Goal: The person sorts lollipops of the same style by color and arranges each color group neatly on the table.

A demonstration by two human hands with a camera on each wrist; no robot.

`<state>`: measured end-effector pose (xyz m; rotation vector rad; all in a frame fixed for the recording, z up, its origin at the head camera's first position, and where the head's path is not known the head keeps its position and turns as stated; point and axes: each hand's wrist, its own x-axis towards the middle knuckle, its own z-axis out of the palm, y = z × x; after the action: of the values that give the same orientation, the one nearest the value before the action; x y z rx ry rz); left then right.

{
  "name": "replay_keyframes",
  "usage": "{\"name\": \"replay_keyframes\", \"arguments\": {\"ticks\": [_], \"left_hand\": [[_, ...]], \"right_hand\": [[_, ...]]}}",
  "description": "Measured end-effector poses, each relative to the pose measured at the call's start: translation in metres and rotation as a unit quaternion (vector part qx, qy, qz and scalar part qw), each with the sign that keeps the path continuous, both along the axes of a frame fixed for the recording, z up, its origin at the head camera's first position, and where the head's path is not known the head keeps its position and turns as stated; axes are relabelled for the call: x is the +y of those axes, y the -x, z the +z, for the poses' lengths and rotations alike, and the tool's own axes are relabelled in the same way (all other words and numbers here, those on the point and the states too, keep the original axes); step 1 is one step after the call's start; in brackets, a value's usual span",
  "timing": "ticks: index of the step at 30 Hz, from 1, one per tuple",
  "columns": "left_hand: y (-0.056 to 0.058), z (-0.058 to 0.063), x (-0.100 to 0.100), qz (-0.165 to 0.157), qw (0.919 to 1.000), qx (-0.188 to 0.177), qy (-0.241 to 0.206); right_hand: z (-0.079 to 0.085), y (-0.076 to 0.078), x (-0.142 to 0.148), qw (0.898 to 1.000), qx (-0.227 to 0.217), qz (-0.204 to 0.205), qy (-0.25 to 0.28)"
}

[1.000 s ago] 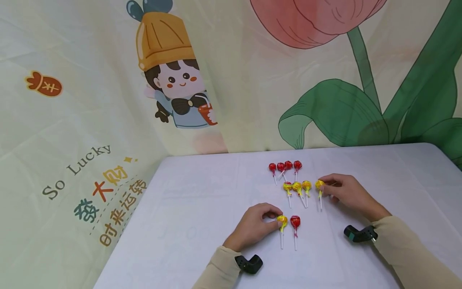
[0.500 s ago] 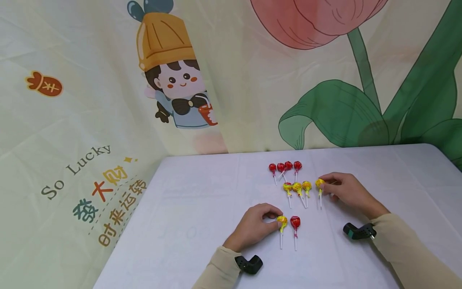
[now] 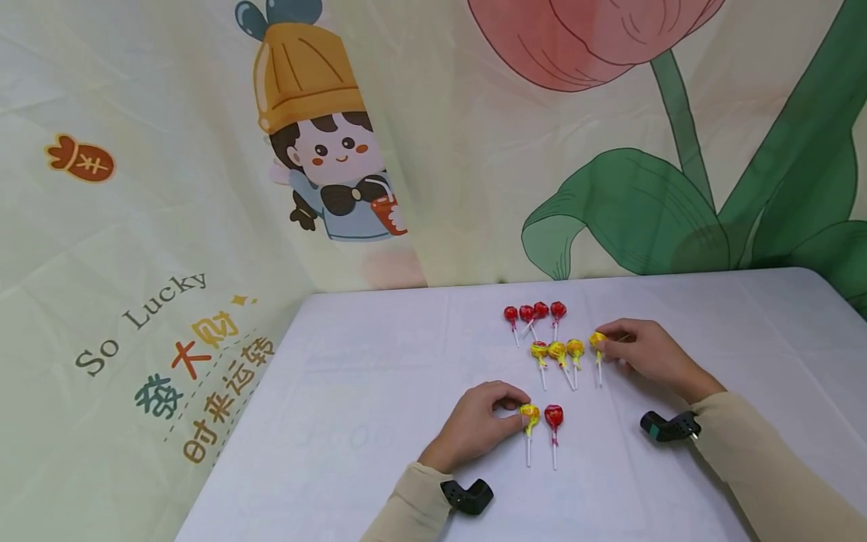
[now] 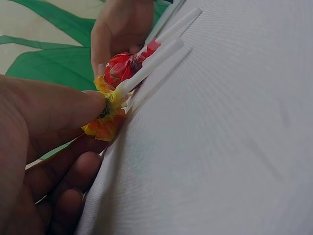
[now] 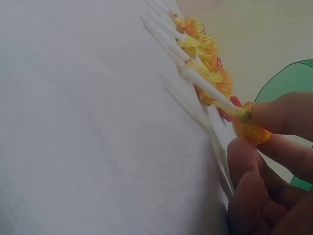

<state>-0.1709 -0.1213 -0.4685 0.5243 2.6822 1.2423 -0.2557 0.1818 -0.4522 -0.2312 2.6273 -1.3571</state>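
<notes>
In the head view my left hand (image 3: pixel 477 423) pinches the wrapped head of a yellow lollipop (image 3: pixel 530 413) low on the table, its white stick pointing toward me. Just right of it lies a red lollipop (image 3: pixel 554 416), apart from the fingers. My right hand (image 3: pixel 650 354) pinches another yellow lollipop (image 3: pixel 598 341) at the right end of a yellow row. In the right wrist view thumb and finger grip that lollipop (image 5: pixel 252 131) by its head. The left wrist view shows the left thumb pressed on its yellow lollipop (image 4: pixel 105 125), partly covering it.
Several yellow lollipops (image 3: pixel 557 352) lie side by side left of the right hand. Behind them is a row of several red lollipops (image 3: pixel 540 309), two with crossing sticks. A white cloth covers the table (image 3: pixel 379 376), and a printed curtain (image 3: pixel 460 188) hangs at its back edge.
My right hand has shifted slightly up and to the left with its yellow lollipop. The left hand and the other lollipops have stayed in place.
</notes>
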Motion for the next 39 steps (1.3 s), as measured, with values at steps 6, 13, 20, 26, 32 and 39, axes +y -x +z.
{"name": "replay_keyframes", "arguments": {"ticks": [6,13,20,26,32,39], "left_hand": [[-0.0001,0.0004,-0.0002,-0.003,1.0000,0.000,0.000],[0.0000,0.0013,-0.0001,-0.008,0.9999,0.007,0.000],[-0.0004,0.0022,0.0000,-0.008,0.9999,0.007,-0.001],[-0.0004,0.0020,-0.0001,-0.008,0.9999,0.008,-0.002],[-0.0003,0.0021,0.0002,-0.006,0.9999,0.010,-0.001],[-0.0006,0.0013,0.0007,-0.006,0.9999,0.011,-0.008]], "right_hand": [[-0.0021,0.0020,-0.0031,1.000,0.004,0.001,-0.016],[-0.0033,0.0035,-0.0037,1.000,-0.005,0.002,-0.029],[-0.0034,0.0058,-0.0058,0.999,-0.005,0.004,-0.035],[-0.0063,0.0065,-0.0066,0.999,0.000,0.002,-0.043],[-0.0074,0.0062,-0.0081,0.999,0.005,-0.003,-0.048],[-0.0067,0.0033,-0.0090,0.999,0.008,-0.008,-0.047]]}}
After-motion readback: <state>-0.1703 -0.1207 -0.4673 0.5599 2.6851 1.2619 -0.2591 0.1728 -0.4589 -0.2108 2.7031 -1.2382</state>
